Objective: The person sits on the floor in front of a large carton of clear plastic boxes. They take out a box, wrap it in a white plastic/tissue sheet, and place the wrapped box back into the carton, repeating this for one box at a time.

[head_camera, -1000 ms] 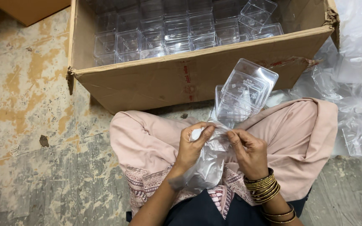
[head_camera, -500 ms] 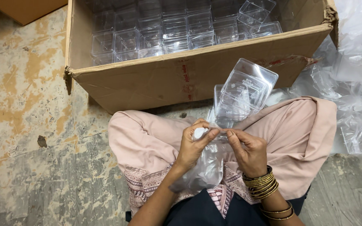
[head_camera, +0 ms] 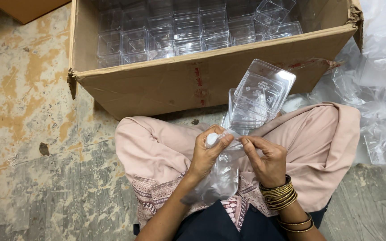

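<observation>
Crinkly clear plastic bag [head_camera: 222, 178] pinched by left hand [head_camera: 206, 151] and right hand [head_camera: 266, 158], both grips closed.

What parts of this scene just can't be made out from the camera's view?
Head view only:
- Clear plastic bag: whether anything is inside is unclear; it is see-through and crumpled.
- Small white thing at the left hand fingertips: too small to identify.
- Stack of clear plastic boxes: count unclear, transparent layers overlap.
- Cardboard carton: far side cut off by the top edge.
- Right hand: its grip on the bag is hidden by its own fingers.
</observation>
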The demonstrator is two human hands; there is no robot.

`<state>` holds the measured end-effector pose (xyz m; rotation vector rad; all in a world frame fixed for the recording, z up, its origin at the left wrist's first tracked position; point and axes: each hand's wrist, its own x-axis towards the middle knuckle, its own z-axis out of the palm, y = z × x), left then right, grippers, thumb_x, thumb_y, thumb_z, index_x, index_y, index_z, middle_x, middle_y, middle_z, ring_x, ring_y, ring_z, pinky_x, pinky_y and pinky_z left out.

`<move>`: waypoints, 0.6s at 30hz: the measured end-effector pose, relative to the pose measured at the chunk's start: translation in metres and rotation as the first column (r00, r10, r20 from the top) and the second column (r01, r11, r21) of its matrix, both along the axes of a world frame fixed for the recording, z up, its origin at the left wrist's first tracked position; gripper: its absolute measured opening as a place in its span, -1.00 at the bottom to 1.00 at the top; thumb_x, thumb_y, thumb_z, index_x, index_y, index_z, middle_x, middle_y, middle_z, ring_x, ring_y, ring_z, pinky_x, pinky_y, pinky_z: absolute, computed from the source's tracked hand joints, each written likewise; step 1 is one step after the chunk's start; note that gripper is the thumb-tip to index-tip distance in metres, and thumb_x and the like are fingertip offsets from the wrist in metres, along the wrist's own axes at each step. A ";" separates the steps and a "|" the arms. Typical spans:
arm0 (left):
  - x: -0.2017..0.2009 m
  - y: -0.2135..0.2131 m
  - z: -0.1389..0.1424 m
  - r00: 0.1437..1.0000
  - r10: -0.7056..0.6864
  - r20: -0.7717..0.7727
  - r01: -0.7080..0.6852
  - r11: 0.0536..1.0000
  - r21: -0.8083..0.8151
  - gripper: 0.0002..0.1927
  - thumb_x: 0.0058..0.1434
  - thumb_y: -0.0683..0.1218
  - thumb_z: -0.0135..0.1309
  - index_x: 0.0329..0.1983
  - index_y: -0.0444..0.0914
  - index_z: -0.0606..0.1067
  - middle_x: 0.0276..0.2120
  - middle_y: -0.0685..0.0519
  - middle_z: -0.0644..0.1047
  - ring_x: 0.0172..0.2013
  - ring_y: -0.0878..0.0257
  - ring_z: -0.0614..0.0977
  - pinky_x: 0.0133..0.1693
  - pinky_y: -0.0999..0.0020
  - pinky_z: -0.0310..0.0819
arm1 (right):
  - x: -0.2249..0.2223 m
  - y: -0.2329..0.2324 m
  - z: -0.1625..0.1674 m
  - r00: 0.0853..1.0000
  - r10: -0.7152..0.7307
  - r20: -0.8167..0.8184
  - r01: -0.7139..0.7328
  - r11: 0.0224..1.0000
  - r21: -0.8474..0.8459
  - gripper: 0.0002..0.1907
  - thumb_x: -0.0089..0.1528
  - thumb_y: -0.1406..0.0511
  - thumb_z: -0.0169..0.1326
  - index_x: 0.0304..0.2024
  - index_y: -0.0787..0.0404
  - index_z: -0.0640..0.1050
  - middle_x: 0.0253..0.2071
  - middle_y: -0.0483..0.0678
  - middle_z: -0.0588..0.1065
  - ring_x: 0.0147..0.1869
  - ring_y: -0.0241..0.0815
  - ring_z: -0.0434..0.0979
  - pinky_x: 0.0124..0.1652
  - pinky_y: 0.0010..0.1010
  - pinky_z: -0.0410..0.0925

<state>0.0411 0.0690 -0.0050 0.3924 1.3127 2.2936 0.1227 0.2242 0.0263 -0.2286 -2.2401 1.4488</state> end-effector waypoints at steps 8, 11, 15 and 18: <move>-0.002 -0.003 0.002 0.996 -0.070 0.052 0.074 0.995 -0.069 -0.83 0.33 -0.12 0.20 -0.32 -0.32 0.56 -0.15 0.10 0.51 -0.23 0.45 0.47 -0.16 0.55 0.31 | 0.000 0.002 0.001 0.999 -0.030 0.022 0.028 0.998 0.062 -0.79 0.34 0.30 0.11 -0.17 0.35 0.63 -0.35 -0.01 0.62 -0.30 -0.27 0.64 -0.28 -0.47 0.45; -0.003 -0.003 0.002 0.994 -0.105 0.034 0.107 0.993 -0.053 -0.80 0.34 -0.12 0.21 -0.34 -0.32 0.53 -0.15 0.10 0.53 -0.23 0.46 0.47 -0.16 0.54 0.32 | 0.000 0.002 -0.001 0.997 -0.058 0.053 0.056 0.997 0.044 -0.79 0.34 0.29 0.10 -0.18 0.34 0.62 -0.38 -0.03 0.61 -0.32 -0.27 0.63 -0.30 -0.46 0.44; -0.004 -0.004 0.003 0.983 -0.132 0.125 0.137 0.990 -0.029 -0.84 0.27 -0.07 0.17 -0.25 -0.28 0.54 -0.32 0.08 0.60 -0.25 0.38 0.61 -0.09 0.47 0.52 | 0.000 0.007 -0.008 0.995 0.097 -0.024 -0.097 0.995 0.017 -0.77 0.30 0.24 0.12 -0.21 0.32 0.60 -0.30 -0.02 0.60 -0.20 -0.25 0.62 -0.19 -0.43 0.46; -0.001 -0.014 0.011 0.905 -0.258 0.339 0.196 0.958 0.207 -0.77 0.37 -0.08 0.26 -0.30 -0.24 0.46 -0.40 0.09 0.54 -0.40 0.33 0.54 -0.31 0.42 0.44 | 0.001 0.016 -0.015 0.982 0.188 -0.007 -0.188 0.982 -0.021 -0.81 0.39 0.28 0.02 -0.15 0.26 0.59 -0.26 -0.05 0.59 -0.17 -0.27 0.63 -0.19 -0.40 0.48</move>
